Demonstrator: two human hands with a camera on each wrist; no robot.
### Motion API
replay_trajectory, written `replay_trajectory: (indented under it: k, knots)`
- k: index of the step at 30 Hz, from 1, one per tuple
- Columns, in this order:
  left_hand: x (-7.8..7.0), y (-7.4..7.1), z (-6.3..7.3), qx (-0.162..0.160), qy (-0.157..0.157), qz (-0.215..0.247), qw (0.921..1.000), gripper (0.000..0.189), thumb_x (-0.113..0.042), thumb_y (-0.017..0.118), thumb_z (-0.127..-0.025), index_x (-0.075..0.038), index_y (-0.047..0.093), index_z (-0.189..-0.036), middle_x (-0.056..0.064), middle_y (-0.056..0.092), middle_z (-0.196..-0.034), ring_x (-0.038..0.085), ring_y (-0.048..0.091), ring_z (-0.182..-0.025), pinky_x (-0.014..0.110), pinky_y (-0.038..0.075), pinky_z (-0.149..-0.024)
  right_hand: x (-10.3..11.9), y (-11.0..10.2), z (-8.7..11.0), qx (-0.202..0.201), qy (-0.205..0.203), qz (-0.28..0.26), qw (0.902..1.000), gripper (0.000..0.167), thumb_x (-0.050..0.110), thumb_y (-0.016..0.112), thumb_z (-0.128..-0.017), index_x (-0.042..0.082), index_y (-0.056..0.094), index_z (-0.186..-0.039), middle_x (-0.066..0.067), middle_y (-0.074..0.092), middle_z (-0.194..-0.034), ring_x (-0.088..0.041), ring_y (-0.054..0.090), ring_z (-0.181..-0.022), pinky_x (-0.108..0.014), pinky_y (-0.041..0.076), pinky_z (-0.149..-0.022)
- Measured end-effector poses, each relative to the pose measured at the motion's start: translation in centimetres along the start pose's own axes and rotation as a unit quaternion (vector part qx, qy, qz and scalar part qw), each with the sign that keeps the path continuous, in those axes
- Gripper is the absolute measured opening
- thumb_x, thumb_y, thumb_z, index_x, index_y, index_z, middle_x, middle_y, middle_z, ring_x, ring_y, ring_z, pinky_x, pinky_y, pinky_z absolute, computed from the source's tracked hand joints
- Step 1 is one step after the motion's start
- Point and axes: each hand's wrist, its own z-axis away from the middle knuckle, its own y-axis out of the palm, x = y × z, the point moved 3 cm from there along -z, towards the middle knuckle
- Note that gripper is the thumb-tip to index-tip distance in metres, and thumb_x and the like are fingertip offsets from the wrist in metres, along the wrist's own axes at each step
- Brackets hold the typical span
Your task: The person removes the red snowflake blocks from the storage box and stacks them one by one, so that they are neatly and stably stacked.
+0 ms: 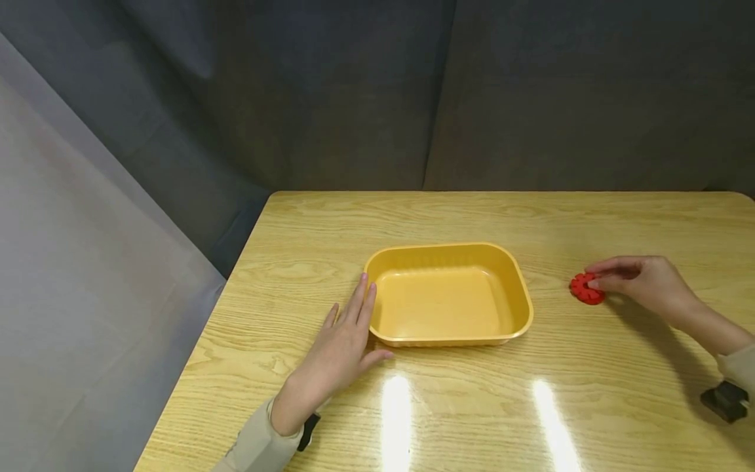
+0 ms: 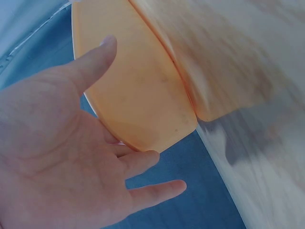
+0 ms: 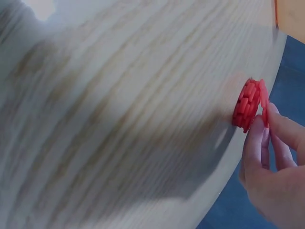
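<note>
A yellow rectangular tub stands on the table. My left hand is at its left end with the fingers straight, fingertips against the rim. In the left wrist view the tub's outer wall shows beyond the spread thumb and fingers. Off to the right of the tub, my right hand pinches a red notched disc between thumb and fingertips. The disc tilts slightly away from a short stack of similar red discs on the table, which the right wrist view shows from the side.
The wood-grain table has its left edge beside the left forearm. A dark curtain hangs behind it, and pale cloth hangs at the left. Each wrist wears a black device.
</note>
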Motion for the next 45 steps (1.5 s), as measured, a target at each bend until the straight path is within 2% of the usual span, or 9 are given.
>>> replay_trajectory:
  k: [6,19,30,33,37,41,43,44,45]
  knots:
    - [0.0,0.0,0.0,0.003,-0.001,0.003,1.0000,0.106,-0.050,0.069,-0.087,0.002,0.007,-0.156,0.020,-0.003,-0.162,0.033,0.041,-0.136,0.061,0.029,-0.108,-0.5,0.2,0.1,0.009,0.012,-0.013,0.9998,0.044,0.028,0.073,-0.090,-0.005,0.067,-0.118,0.019,0.070,-0.091,0.005,0.061,-0.079,-0.026,0.051,-0.061]
    - [0.0,-0.1,0.1,0.004,-0.005,-0.001,1.0000,0.105,-0.050,0.068,-0.087,0.002,0.007,-0.156,0.020,-0.003,-0.162,0.032,0.037,-0.138,0.061,0.030,-0.108,-0.7,0.2,0.1,0.013,0.018,-0.004,0.9997,0.041,0.022,0.069,-0.093,-0.007,0.063,-0.122,0.018,0.070,-0.092,0.009,0.058,-0.080,-0.023,0.049,-0.063]
    - [0.0,0.1,0.1,0.002,-0.001,0.001,1.0000,0.105,-0.050,0.068,-0.087,0.002,0.007,-0.156,0.021,-0.003,-0.162,0.033,0.039,-0.137,0.061,0.030,-0.107,-0.7,0.2,0.2,0.004,0.011,-0.023,0.9997,0.034,0.020,0.070,-0.093,-0.004,0.067,-0.116,0.021,0.068,-0.089,0.007,0.060,-0.079,-0.021,0.050,-0.062]
    - [0.1,0.1,0.1,0.002,0.000,0.001,1.0000,0.105,-0.050,0.068,-0.087,0.002,0.007,-0.156,0.021,-0.003,-0.162,0.033,0.039,-0.137,0.061,0.029,-0.108,-0.4,-0.5,0.4,-0.011,0.009,-0.022,0.9997,0.035,0.024,0.069,-0.093,-0.002,0.067,-0.117,0.023,0.067,-0.090,0.006,0.060,-0.079,-0.019,0.049,-0.062]
    - [0.1,0.1,0.1,0.002,0.000,0.003,1.0000,0.105,-0.050,0.068,-0.087,0.002,0.007,-0.156,0.020,-0.004,-0.162,0.033,0.036,-0.138,0.061,0.029,-0.108,0.6,-2.3,0.9,-0.063,0.009,0.012,0.9979,0.037,0.033,0.064,-0.096,0.005,0.067,-0.120,0.035,0.058,-0.089,0.012,0.055,-0.077,-0.015,0.047,-0.060]
    - [0.3,0.0,0.4,0.005,0.001,0.015,0.9999,0.106,-0.049,0.069,-0.087,0.001,0.005,-0.156,0.019,-0.008,-0.162,0.034,0.018,-0.146,0.064,0.028,-0.107,1.2,-3.9,2.2,-0.119,-0.012,0.048,0.9917,0.033,0.032,0.058,-0.100,0.009,0.063,-0.124,0.042,0.044,-0.095,0.020,0.043,-0.082,-0.006,0.039,-0.062]
    - [0.6,-0.3,0.6,0.004,-0.002,0.018,0.9998,0.107,-0.048,0.069,-0.087,0.000,0.004,-0.156,0.017,-0.011,-0.162,0.034,0.007,-0.148,0.064,0.026,-0.107,1.1,-4.5,3.1,-0.144,-0.045,0.053,0.9872,0.036,0.025,0.057,-0.101,0.006,0.059,-0.132,0.032,0.050,-0.113,0.019,0.040,-0.097,-0.002,0.035,-0.071]
    - [0.9,-0.6,0.7,0.003,-0.008,0.019,0.9998,0.107,-0.047,0.070,-0.087,-0.001,0.003,-0.157,0.016,-0.012,-0.162,0.033,0.002,-0.148,0.064,0.025,-0.108,0.9,-4.6,3.6,-0.155,-0.060,0.061,0.9842,0.040,0.022,0.057,-0.101,0.006,0.055,-0.137,0.021,0.051,-0.124,0.013,0.042,-0.109,-0.001,0.032,-0.080]
    - [1.3,-0.9,0.8,0.000,-0.015,0.016,0.9998,0.107,-0.047,0.070,-0.086,-0.002,0.003,-0.157,0.015,-0.012,-0.162,0.032,-0.001,-0.148,0.064,0.023,-0.109,0.7,-4.7,4.1,-0.163,-0.078,0.066,0.9813,0.044,0.019,0.057,-0.100,0.004,0.050,-0.141,0.008,0.051,-0.135,0.002,0.042,-0.122,-0.006,0.031,-0.093]
